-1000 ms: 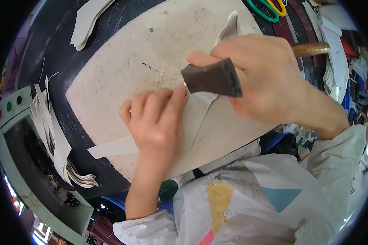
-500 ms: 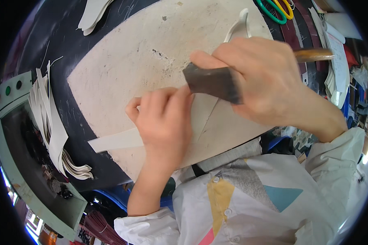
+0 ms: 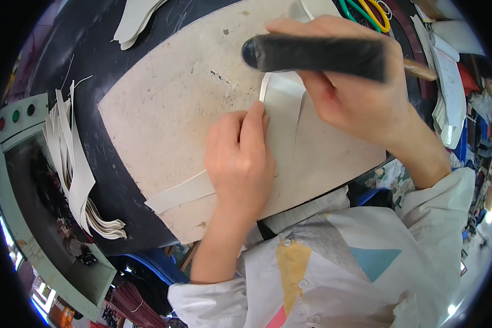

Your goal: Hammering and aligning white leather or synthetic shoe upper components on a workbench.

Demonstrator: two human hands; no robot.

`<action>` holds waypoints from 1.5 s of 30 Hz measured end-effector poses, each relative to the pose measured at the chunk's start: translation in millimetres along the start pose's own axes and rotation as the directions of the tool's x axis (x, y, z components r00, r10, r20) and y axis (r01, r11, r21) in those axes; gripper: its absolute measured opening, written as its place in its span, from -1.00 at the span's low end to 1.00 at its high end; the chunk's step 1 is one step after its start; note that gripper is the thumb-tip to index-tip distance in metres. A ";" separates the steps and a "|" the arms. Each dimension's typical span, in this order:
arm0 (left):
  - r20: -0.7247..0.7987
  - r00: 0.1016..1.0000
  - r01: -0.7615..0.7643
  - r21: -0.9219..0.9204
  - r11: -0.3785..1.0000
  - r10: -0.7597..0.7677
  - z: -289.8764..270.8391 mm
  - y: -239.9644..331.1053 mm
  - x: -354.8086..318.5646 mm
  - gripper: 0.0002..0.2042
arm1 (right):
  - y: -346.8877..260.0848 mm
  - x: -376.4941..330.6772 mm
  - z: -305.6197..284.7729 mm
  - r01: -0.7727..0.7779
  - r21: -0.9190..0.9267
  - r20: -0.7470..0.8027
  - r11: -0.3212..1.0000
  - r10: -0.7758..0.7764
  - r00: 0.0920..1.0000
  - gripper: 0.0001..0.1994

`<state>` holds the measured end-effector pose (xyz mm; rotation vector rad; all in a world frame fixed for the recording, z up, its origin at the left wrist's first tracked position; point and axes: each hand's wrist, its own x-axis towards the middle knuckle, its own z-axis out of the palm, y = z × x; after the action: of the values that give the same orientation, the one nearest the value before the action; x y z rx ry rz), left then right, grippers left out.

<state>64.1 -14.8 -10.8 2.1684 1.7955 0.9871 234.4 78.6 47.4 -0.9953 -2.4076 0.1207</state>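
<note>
A curved white leather-like strip lies on the pale board, its upper left edge folded over. My left hand is closed at that edge, index finger and thumb pinching it down; the strip's other end shows left of my wrist. My right hand grips a hammer by its wooden handle, which sticks out behind the fist. The dark hammer head is raised above the far end of the strip, blurred by motion and covering part of it.
Bundles of white strips lie left on the black tabletop, with more white pieces at the back. Green-and-yellow-handled scissors are back right. A pale green metal box with buttons stands far left.
My right hand has lifted the hammer from beside my left fingers, up and away. My left hand has shifted right along the folded edge. The strip and board have moved slightly in view.
</note>
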 end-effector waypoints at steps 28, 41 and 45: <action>0.219 0.968 -0.108 -0.089 0.990 0.125 -52.4 -14.6 -46.3 -0.60 | -27.2 -20.3 -1.0 0.150 -0.017 0.178 0.989 -0.145 0.973 -0.40; 0.051 0.979 -0.184 -0.162 0.969 0.195 5.6 -21.2 33.9 -0.73 | 17.8 -15.8 4.2 -0.070 0.036 -0.116 0.997 0.074 0.991 -0.70; 0.170 0.971 -0.154 -0.083 0.985 0.166 -9.9 -18.7 28.4 -0.65 | 26.0 -11.9 0.0 -0.046 -0.100 -0.070 0.994 0.039 0.997 -0.69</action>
<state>44.9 13.6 -1.8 2.3063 1.5068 0.8432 257.8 89.4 35.1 -1.0795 -2.3509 -0.0203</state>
